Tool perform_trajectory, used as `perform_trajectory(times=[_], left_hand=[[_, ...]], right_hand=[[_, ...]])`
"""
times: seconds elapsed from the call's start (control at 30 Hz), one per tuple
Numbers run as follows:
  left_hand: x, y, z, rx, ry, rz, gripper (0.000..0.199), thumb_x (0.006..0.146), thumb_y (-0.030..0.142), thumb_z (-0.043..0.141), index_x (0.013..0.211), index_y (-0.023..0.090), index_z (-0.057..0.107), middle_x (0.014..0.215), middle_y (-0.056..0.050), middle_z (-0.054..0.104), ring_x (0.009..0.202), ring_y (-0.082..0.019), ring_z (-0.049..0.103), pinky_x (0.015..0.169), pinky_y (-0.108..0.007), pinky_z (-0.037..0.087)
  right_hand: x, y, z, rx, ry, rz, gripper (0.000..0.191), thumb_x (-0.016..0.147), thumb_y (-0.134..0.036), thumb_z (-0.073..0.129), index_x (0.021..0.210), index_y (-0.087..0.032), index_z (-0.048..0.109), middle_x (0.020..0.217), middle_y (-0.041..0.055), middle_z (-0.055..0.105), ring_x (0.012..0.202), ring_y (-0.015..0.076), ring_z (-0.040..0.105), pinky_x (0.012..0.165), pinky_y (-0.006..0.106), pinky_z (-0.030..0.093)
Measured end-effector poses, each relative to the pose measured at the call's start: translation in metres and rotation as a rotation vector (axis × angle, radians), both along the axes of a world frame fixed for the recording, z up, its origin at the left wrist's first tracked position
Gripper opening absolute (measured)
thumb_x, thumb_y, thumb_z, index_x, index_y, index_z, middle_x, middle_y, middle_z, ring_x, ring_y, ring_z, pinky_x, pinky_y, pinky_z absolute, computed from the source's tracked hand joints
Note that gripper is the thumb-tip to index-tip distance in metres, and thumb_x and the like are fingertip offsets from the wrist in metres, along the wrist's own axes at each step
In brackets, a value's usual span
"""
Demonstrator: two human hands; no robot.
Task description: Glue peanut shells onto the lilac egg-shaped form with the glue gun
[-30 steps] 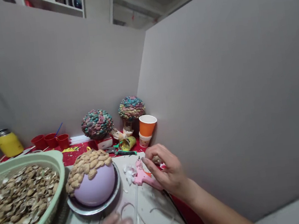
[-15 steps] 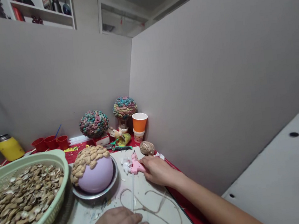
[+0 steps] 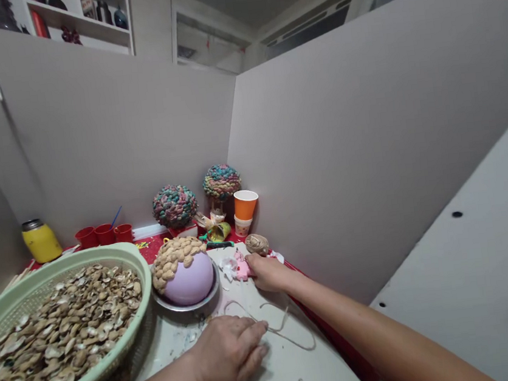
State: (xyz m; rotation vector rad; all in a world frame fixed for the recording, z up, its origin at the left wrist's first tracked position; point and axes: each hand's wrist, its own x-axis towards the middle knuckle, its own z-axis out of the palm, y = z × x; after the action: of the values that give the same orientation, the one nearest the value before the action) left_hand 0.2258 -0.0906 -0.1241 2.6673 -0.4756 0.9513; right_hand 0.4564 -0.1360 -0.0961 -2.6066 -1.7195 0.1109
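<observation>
At the far right side of the white board [image 3: 320, 366], my right hand [image 3: 267, 272] is closed on a small pink glue gun [image 3: 243, 267], its dark nozzle pointing away from me. My left hand [image 3: 233, 349] is nearer, low over the board, with its fingers curled and pressed together; whatever they may hold is hidden. A loose length of twine [image 3: 299, 342] curves past its fingertips. Left of the glue gun lies crumpled white material [image 3: 229, 269]. Beyond it, a lilac ball [image 3: 191, 283], its top covered in nut shells [image 3: 176, 257], rests in a metal bowl [image 3: 217, 283].
A green basket [image 3: 141, 264] of loose shells fills the left side. Behind stand red cups [image 3: 104, 234], a yellow jar [image 3: 42, 242], two colourful shell-covered balls [image 3: 174, 205] and stacked paper cups [image 3: 245, 207]. A twine ball [image 3: 257, 244] sits by my right hand. Grey partitions [image 3: 344, 143] enclose the table.
The view has swung left and tilted. My left hand has moved forward, its fingers now curled together. The white glue stick seen behind the glue gun no longer shows.
</observation>
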Motion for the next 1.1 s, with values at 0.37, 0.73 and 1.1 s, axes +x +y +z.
perform_trajectory(times=[0.37,0.73,1.1], left_hand=[[0.0,0.011,-0.004,-0.129,-0.135,-0.022,0.046,0.09,0.02,0.046,0.135,0.014,0.037,0.109,-0.017,0.071,0.094,-0.026,0.07,0.076,-0.039,0.058],[0.001,0.003,-0.004,-0.117,-0.097,0.085,0.038,0.089,0.019,0.048,0.126,0.016,0.046,0.09,-0.01,0.074,0.077,-0.02,0.071,0.069,-0.029,0.057],[0.016,0.016,-0.025,0.124,-0.027,0.164,0.012,0.083,0.017,0.048,0.094,0.016,0.054,0.06,-0.003,0.064,0.049,-0.015,0.06,0.046,-0.022,0.044]], right_hand=[[0.008,-0.065,0.01,0.731,0.509,-0.177,0.034,0.075,-0.028,0.064,0.107,-0.018,0.062,0.104,0.0081,0.066,0.094,0.0266,0.06,0.083,0.038,0.047],[-0.051,0.0,0.043,0.967,1.63,-0.046,0.03,0.068,-0.043,0.071,0.076,-0.017,0.059,0.07,-0.0005,0.058,0.042,0.0044,0.031,0.042,0.022,0.033],[-0.05,0.013,-0.007,0.872,2.032,0.012,0.039,0.063,-0.042,0.084,0.076,-0.019,0.055,0.069,-0.0037,0.057,0.046,0.0056,0.039,0.047,0.021,0.037]])
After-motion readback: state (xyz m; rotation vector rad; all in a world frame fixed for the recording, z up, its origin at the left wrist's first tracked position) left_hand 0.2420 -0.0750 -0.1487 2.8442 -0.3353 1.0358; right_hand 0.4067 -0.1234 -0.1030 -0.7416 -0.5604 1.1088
